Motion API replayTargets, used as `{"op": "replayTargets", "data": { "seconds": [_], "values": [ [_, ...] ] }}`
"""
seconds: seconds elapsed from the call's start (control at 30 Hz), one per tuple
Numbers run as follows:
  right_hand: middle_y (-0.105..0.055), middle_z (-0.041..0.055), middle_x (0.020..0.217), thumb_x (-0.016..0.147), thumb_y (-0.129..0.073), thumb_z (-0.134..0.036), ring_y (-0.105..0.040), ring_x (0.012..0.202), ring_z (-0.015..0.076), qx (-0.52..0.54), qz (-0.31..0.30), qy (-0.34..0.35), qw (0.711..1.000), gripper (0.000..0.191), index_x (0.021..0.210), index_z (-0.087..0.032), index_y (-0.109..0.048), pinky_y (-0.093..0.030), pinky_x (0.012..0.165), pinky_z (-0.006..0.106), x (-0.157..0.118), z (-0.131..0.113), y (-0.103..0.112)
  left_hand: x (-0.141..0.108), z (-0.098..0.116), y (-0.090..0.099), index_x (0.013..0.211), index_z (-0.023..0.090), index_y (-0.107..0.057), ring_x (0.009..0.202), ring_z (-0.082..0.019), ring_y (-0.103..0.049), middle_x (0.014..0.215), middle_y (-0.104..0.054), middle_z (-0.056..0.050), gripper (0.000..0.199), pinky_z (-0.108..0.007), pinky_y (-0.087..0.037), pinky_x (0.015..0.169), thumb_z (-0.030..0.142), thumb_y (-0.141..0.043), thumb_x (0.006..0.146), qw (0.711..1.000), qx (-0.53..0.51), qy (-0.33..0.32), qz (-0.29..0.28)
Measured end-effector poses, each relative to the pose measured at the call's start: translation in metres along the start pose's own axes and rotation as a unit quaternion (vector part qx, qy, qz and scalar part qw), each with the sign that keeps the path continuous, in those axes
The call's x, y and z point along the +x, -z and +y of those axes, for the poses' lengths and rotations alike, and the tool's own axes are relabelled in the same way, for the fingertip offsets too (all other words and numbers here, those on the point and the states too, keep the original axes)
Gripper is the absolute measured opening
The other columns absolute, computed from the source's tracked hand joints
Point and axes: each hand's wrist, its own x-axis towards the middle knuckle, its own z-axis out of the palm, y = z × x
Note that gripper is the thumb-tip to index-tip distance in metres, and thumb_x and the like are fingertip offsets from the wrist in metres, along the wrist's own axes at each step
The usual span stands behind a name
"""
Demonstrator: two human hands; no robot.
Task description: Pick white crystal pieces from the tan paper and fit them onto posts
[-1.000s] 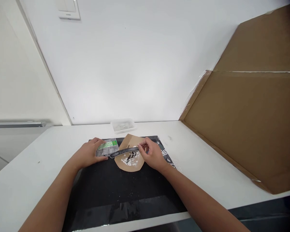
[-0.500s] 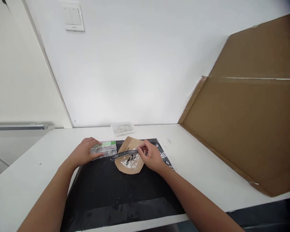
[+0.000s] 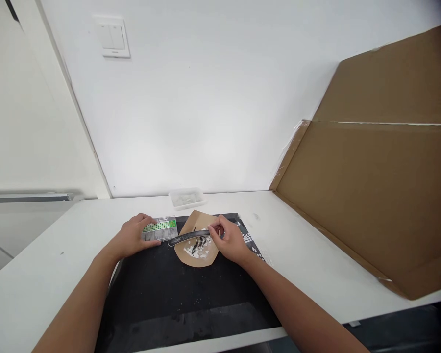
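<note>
My left hand [image 3: 134, 234] grips the left end of a flat clear plastic case [image 3: 165, 229], thumb along the near edge and fingers on the far side. A green and white dotted pattern shows on the case. In my right hand [image 3: 228, 239], thumb and fingertips pinch the right end of a curved dark strip that looks like a nail file [image 3: 187, 238]. Its free left tip points toward the case's near right corner. Beneath the file lies a brown paper piece [image 3: 196, 262], holding white flakes [image 3: 196, 251] and a few thin black bits.
A black mat [image 3: 180, 289], dotted with white specks, covers the front of the white table [image 3: 305, 255]. Behind it, by the wall, stands a small translucent tray [image 3: 186, 198] with clear pieces inside. A large cardboard panel [image 3: 375, 191] stands at the right.
The plastic case has tipped, so more of its green-patterned face shows. My left hand has shifted slightly with it. The right hand and file hold nearly the same place.
</note>
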Motion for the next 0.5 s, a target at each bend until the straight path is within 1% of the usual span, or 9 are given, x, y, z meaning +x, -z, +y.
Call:
{"op": "replayTargets", "data": {
  "seconds": [0.17, 0.23, 0.3, 0.37, 0.43, 0.47, 0.5],
  "values": [
    [-0.066, 0.0014, 0.076, 0.094, -0.056, -0.036, -0.062, 0.068, 0.0179, -0.003, 0.002, 0.002, 1.000, 0.015, 0.088, -0.022, -0.057, -0.046, 0.062, 0.029, 0.001, 0.000, 0.001, 0.000, 0.000, 0.004, 0.127, 0.025, -0.065, 0.127, -0.036, -0.055, 0.136, -0.061, -0.011, 0.075, -0.046, -0.042, 0.106, 0.078, -0.062, 0.073, 1.000, 0.003, 0.029, -0.007],
    [-0.066, 0.0016, 0.076, 0.094, -0.056, -0.036, -0.062, 0.068, 0.0181, -0.004, 0.001, 0.000, 1.000, 0.015, 0.088, -0.023, -0.057, -0.045, 0.062, 0.029, 0.001, 0.000, 0.002, 0.000, 0.001, 0.004, 0.128, 0.027, -0.064, 0.128, -0.037, -0.054, 0.136, -0.062, -0.011, 0.073, -0.049, -0.040, 0.107, 0.079, -0.055, 0.078, 0.999, 0.017, 0.046, -0.009],
    [-0.066, 0.0015, 0.077, 0.095, -0.056, -0.036, -0.062, 0.069, 0.0180, -0.003, -0.002, -0.004, 1.000, 0.015, 0.088, -0.022, -0.057, -0.045, 0.062, 0.029, 0.001, 0.000, 0.002, -0.001, 0.004, 0.000, 0.136, 0.029, -0.059, 0.131, -0.038, -0.052, 0.140, -0.060, -0.011, 0.073, -0.055, -0.036, 0.108, 0.079, -0.044, 0.084, 0.997, 0.033, 0.071, -0.019],
    [-0.065, 0.0011, 0.077, 0.095, -0.056, -0.036, -0.062, 0.069, 0.0176, -0.004, -0.006, -0.005, 1.000, 0.016, 0.088, -0.022, -0.057, -0.045, 0.062, 0.029, 0.001, 0.000, 0.001, -0.001, 0.008, -0.009, 0.147, 0.028, -0.049, 0.139, -0.041, -0.043, 0.147, -0.053, -0.015, 0.078, -0.063, -0.029, 0.110, 0.078, -0.035, 0.088, 0.994, 0.047, 0.097, -0.026],
    [-0.064, 0.0006, 0.076, 0.095, -0.056, -0.036, -0.061, 0.068, 0.0171, -0.007, -0.007, 0.001, 1.000, 0.016, 0.088, -0.022, -0.057, -0.044, 0.062, 0.029, 0.000, -0.001, 0.000, 0.000, 0.011, -0.017, 0.154, 0.022, -0.039, 0.149, -0.044, -0.023, 0.157, -0.040, -0.019, 0.089, -0.069, -0.016, 0.113, 0.080, -0.035, 0.087, 0.992, 0.062, 0.109, -0.017],
    [-0.064, 0.0005, 0.075, 0.095, -0.056, -0.036, -0.061, 0.068, 0.0169, -0.007, -0.006, 0.005, 1.000, 0.016, 0.087, -0.022, -0.057, -0.044, 0.063, 0.029, 0.000, -0.001, 0.000, 0.000, 0.012, -0.021, 0.156, 0.021, -0.035, 0.151, -0.045, -0.017, 0.159, -0.037, -0.019, 0.093, -0.070, -0.011, 0.114, 0.082, -0.035, 0.085, 0.990, 0.080, 0.116, -0.015],
    [-0.063, 0.0004, 0.075, 0.095, -0.056, -0.036, -0.061, 0.067, 0.0168, -0.006, -0.006, 0.007, 1.000, 0.016, 0.087, -0.022, -0.057, -0.044, 0.063, 0.029, 0.000, 0.000, 0.000, 0.001, 0.013, -0.024, 0.157, 0.021, -0.033, 0.152, -0.045, -0.014, 0.160, -0.034, -0.020, 0.096, -0.071, -0.009, 0.113, 0.083, -0.035, 0.084, 0.988, 0.091, 0.123, -0.017]
  ]
}}
